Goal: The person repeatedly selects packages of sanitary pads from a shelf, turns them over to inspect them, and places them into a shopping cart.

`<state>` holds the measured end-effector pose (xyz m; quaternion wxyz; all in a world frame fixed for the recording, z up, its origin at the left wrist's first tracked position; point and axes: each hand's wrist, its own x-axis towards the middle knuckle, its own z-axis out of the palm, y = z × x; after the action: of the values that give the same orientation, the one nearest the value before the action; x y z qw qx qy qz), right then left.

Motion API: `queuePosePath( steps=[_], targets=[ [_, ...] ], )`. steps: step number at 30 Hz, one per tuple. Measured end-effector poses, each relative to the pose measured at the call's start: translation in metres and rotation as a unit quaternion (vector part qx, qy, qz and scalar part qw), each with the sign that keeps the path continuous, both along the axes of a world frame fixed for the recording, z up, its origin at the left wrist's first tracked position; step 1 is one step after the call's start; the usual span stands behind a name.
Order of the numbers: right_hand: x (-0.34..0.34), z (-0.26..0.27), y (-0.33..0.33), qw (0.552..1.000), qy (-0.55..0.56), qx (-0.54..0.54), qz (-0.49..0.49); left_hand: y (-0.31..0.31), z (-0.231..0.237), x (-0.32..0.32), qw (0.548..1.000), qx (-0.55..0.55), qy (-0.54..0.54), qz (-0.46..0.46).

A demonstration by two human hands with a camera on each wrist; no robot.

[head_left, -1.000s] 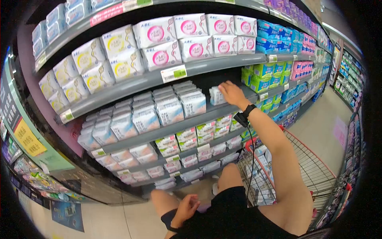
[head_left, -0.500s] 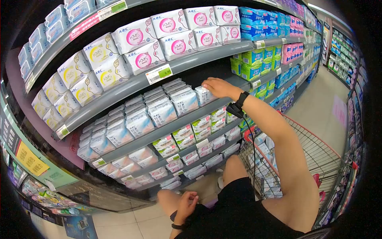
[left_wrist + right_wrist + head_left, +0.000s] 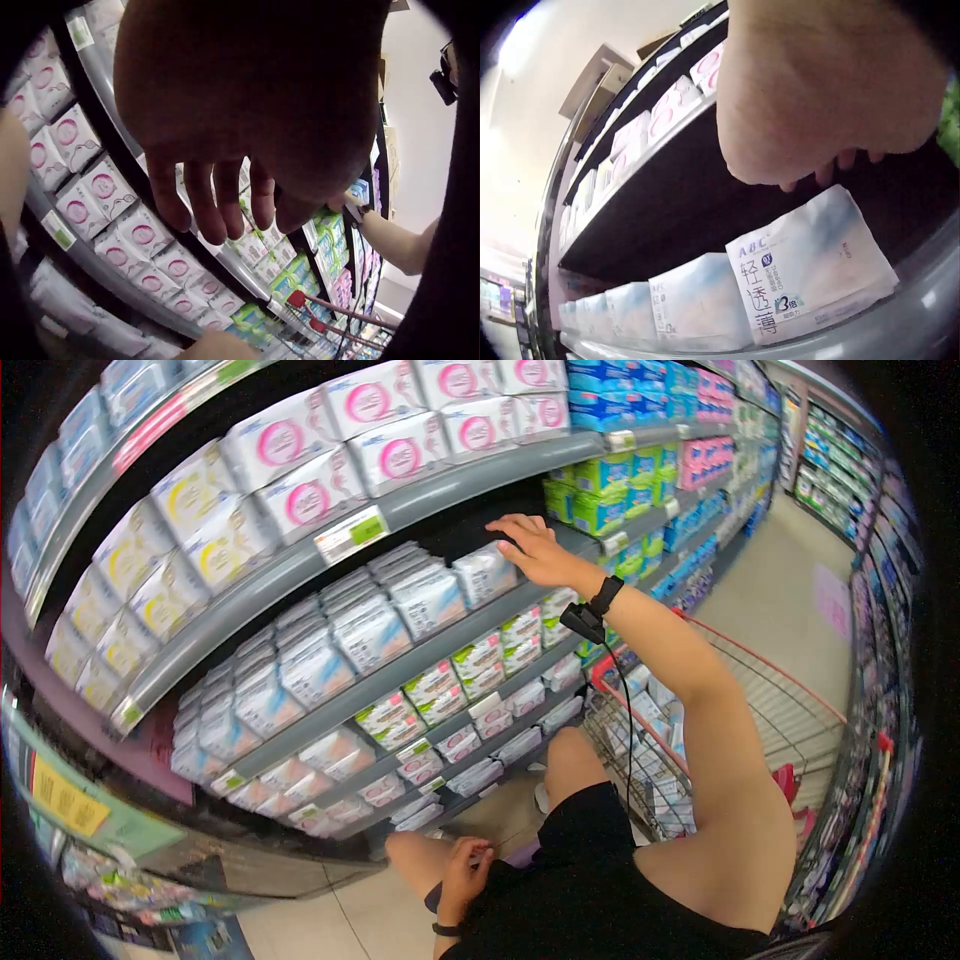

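At the right end of a shelf row stands a white-and-blue pack of sanitary pads (image 3: 484,573), printed ABC, its front facing out in the right wrist view. My right hand (image 3: 538,554) hovers at its top right, fingers stretched leftward over the shelf and thumb apart from them. In the right wrist view the fingertips (image 3: 825,174) show just above and behind the pack. To its left, close up, run matching packs (image 3: 368,630) in several columns. My left hand (image 3: 467,870) stays low by my thigh, fingers loosely bent, holding nothing.
A shopping cart (image 3: 770,670) with packs inside stands at my right. Above the row, a grey shelf edge (image 3: 440,495) carries pink-marked packs (image 3: 400,450). Green packs (image 3: 600,510) sit right of my right hand. A cable (image 3: 628,760) hangs from my right wrist.
The end pack has slid left, from apart to close against the row. My right hand, earlier on that pack, has raised and spread its fingers. The head view has shifted; the left hand stays low.
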<state>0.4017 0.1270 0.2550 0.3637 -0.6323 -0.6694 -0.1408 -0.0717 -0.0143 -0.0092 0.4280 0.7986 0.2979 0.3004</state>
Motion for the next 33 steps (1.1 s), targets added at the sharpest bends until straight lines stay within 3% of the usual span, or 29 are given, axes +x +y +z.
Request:
queuePosePath(
  steps=[5,6,8,11,15,18,19,22,24,25,27,28,29,33],
  targets=[
    [0.066,-0.061,-0.062,0.975,0.077,0.162,-0.128,0.004,-0.029,-0.028,0.996,-0.066,0.019,0.06],
    [0.081,-0.077,-0.078,0.962,0.187,0.164,-0.113,0.003,-0.027,-0.031,0.995,-0.071,0.028,0.059],
    [0.108,-0.108,-0.116,0.897,0.399,0.172,-0.081,0.004,-0.026,-0.035,0.994,-0.084,0.048,0.041],
    [0.139,-0.142,-0.185,0.692,0.692,0.205,-0.002,0.007,-0.027,-0.026,0.993,-0.098,0.058,-0.009],
    [0.198,-0.221,-0.249,0.556,0.764,0.317,-0.088,0.026,-0.031,-0.005,0.993,-0.059,0.064,-0.074],
    [0.226,-0.288,-0.273,0.526,0.778,0.317,-0.132,0.039,-0.023,0.014,0.993,-0.047,0.069,-0.08],
    [0.242,-0.32,-0.28,0.536,0.789,0.254,-0.16,0.041,-0.019,0.022,0.994,-0.051,0.066,-0.075],
    [0.203,-0.333,-0.265,0.622,0.74,0.081,-0.243,0.043,0.005,0.042,0.993,-0.006,0.083,-0.081],
    [0.179,-0.356,-0.25,0.738,0.613,-0.034,-0.28,0.04,0.011,0.05,0.992,0.015,0.092,-0.089],
    [0.175,-0.364,-0.247,0.782,0.528,-0.166,-0.286,0.038,0.012,0.053,0.991,0.027,0.097,-0.091],
    [0.154,-0.376,-0.235,0.857,0.296,-0.231,-0.354,0.033,0.006,0.053,0.99,0.023,0.103,-0.098],
    [0.142,-0.376,-0.226,0.873,0.173,-0.256,-0.377,0.031,0.004,0.05,0.989,0.022,0.109,-0.1],
    [0.118,-0.326,-0.223,0.841,0.237,-0.321,-0.365,0.028,0.006,0.05,0.989,0.033,0.095,-0.109],
    [0.123,-0.333,-0.207,0.812,0.252,-0.335,-0.406,0.022,-0.018,0.037,0.991,-0.041,0.083,-0.096]
  ],
)
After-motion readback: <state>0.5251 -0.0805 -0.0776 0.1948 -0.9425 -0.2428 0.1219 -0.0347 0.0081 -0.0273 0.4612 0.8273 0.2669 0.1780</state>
